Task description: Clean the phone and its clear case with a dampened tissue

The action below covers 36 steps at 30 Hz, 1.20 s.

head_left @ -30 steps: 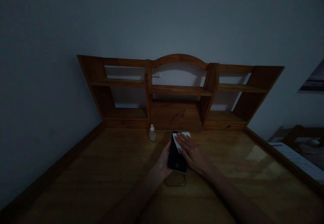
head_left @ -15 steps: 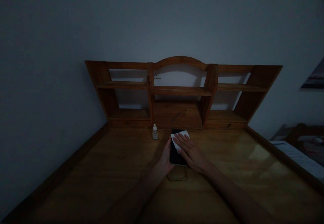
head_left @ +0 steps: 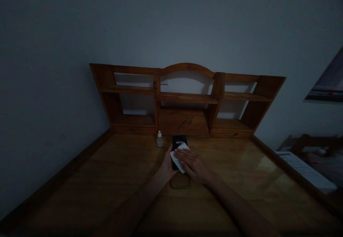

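We've got the slim black phone [head_left: 179, 139] held by its edge in our left hand [head_left: 166, 164], over the desk [head_left: 112, 180], just past a thin, round-cornered case [head_left: 180, 187]; dark screen reads 09:52. Our right hand [head_left: 195, 164] lays its fingers flat on a thin white cloth [head_left: 177, 161] against the screen; can't tell if it's pinched. Desk: smooth wood. Clear bottle [head_left: 160, 142], tapered white top, upright near the shelf [head_left: 187, 97]: grained wood, arched centre.

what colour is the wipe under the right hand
The wipe is white, seen best in the head view.
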Available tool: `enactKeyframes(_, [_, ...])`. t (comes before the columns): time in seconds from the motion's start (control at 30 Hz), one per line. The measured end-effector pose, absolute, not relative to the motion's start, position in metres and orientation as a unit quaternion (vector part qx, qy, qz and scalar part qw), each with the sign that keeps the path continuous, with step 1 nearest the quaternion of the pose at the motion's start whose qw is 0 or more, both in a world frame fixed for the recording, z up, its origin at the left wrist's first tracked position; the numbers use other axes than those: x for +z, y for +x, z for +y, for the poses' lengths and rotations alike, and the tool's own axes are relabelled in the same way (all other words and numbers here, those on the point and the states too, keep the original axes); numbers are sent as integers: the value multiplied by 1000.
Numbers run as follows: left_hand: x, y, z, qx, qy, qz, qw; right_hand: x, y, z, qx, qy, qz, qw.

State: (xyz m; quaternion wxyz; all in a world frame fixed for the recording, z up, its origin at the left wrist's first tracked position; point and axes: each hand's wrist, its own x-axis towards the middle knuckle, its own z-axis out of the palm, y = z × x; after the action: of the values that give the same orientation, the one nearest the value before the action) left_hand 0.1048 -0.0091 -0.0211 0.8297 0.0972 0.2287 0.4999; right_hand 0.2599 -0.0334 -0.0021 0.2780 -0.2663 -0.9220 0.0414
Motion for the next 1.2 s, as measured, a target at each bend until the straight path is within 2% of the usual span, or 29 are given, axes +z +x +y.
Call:
enactKeyframes(0.2, [-25, 118, -9, 529, 120, 206, 814, -5, 265, -22, 19, -320, -898, 301])
enactKeyframes(0.5, [-19, 123, -22, 475, 181, 235, 828, -15, 258, -16, -21, -427, -825, 370])
enactKeyframes(0.9, [-24, 123, -19, 512, 150, 275, 800, -12, 254, -22, -31, -393, -854, 339])
enactKeyframes(1.2, [-25, 116, -11, 568, 124, 243, 776, -7, 250, -30, 17, -335, -897, 287])
